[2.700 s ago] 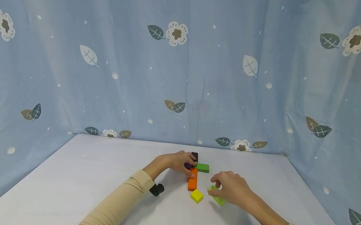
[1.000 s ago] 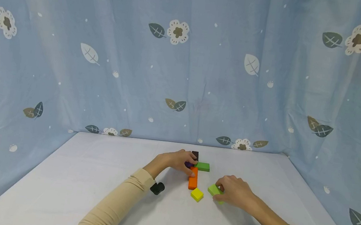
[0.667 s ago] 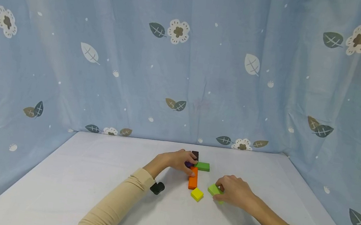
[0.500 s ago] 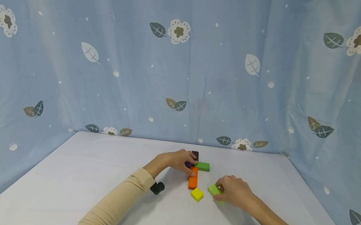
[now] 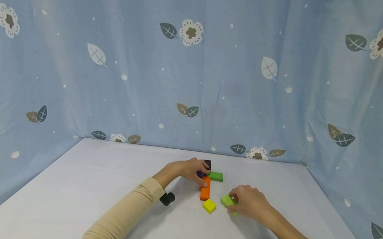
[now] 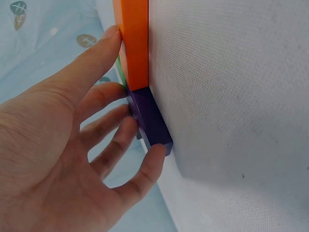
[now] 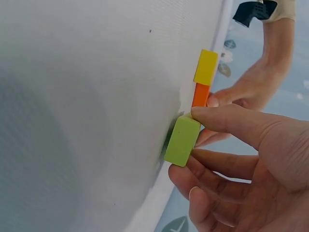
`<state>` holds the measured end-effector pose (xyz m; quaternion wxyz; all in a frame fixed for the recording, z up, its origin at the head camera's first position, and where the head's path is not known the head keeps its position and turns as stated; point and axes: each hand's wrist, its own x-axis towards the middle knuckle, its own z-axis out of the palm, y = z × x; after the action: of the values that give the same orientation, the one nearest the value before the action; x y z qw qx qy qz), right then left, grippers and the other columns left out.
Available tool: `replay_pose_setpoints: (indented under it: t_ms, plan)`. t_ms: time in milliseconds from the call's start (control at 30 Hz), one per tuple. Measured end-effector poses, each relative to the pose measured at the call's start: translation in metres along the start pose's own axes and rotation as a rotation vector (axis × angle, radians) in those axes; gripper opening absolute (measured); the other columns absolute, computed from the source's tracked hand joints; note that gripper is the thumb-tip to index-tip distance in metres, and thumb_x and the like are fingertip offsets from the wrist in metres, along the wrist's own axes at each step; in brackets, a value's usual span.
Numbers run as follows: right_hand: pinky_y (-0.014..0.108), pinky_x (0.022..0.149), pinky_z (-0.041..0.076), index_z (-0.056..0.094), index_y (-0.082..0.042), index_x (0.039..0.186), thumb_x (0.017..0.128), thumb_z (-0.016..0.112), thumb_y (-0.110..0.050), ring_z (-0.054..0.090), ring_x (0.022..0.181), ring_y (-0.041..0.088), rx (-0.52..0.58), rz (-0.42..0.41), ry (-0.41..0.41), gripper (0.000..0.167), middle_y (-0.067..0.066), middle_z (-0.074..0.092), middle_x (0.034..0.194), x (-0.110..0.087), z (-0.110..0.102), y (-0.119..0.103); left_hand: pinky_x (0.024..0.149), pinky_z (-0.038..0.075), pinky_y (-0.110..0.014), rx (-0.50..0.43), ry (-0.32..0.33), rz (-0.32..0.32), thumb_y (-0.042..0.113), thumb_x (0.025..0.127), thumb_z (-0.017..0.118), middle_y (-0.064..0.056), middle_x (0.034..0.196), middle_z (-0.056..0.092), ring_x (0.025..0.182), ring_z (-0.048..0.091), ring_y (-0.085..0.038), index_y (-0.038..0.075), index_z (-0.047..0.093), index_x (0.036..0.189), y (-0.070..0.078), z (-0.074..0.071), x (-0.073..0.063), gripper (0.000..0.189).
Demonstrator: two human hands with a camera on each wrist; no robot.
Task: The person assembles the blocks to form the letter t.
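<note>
My left hand [image 5: 190, 171] lies over the joined blocks on the table. In the left wrist view, its thumb touches the orange block [image 6: 135, 43] and its loosely bent fingers rest along the purple block [image 6: 149, 118], the little finger at its end. A green block [image 5: 215, 176] and a black block [image 5: 208, 164] sit beside and behind them. My right hand [image 5: 249, 202] pinches a light green block [image 7: 183, 141] between thumb and fingers, close over the white tabletop. Between the orange block and this hand's block, nearer me, lies a small yellow block [image 5: 209, 206].
The table [image 5: 115, 174] has a white cover. A blue curtain [image 5: 126, 86] with leaf and flower prints hangs behind it and at both sides. Dark wrist devices [image 5: 167, 198] show beneath both forearms.
My right hand has shifted slightly right, and its thumb and fingers have closed on the light green block, which lies about where it was. My left hand holds its place on the blocks.
</note>
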<state>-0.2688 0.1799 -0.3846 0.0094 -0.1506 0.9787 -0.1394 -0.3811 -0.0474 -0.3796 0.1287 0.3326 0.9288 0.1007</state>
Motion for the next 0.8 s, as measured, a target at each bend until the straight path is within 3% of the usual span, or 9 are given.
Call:
replay_pose_setpoints:
  t_ms: [567,800]
  plan:
    - [0.030,0.061,0.045,0.074,-0.008,0.103,0.073,0.085,-0.018,0.052,0.071,0.015,0.009,-0.029,-0.015,0.034,-0.002,0.065,0.081,0.0010,-0.0054,0.0040,0.108,0.040,-0.039,0.008,0.002,-0.015,0.048,0.087,0.070,0.002,0.152,0.045,0.132,0.040,-0.021,0.021,0.056,0.140,-0.0016,0.0008,0.0026,0.061]
    - [0.031,0.063,0.047,0.075,-0.011,0.102,0.073,0.085,-0.016,0.053,0.072,0.015,0.012,-0.044,-0.020,0.032,-0.002,0.066,0.082,0.0009,-0.0066,0.0049,0.111,0.039,-0.043,0.001,0.004,-0.026,0.050,0.087,0.070,0.004,0.152,0.044,0.135,0.038,-0.021,0.022,0.057,0.140,-0.0016,0.0011,0.0024,0.061]
